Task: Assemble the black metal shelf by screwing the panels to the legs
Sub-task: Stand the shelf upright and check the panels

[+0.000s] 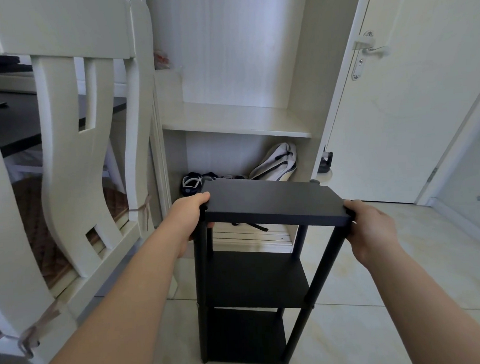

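Shelf (264, 276): black, three panels on its legs, standing upright on the tiled floor (374, 327) before an open cupboard (236, 122).
Left hand (189, 213): fingers curled round the top panel's (272, 199) near left corner.
Right hand (371, 226): fingers wrapped round its near right corner.
Chair (77, 160): white, to the left.

Black shelf (272, 199), cream chair (77, 149), white door (410, 116), pale beige tiled floor (361, 327), navy-and-white shoes (191, 183)

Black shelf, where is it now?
In the head view the black shelf stands centre, on the tiled floor before the open white cupboard, left hand and right hand gripping its top panel's near corners.
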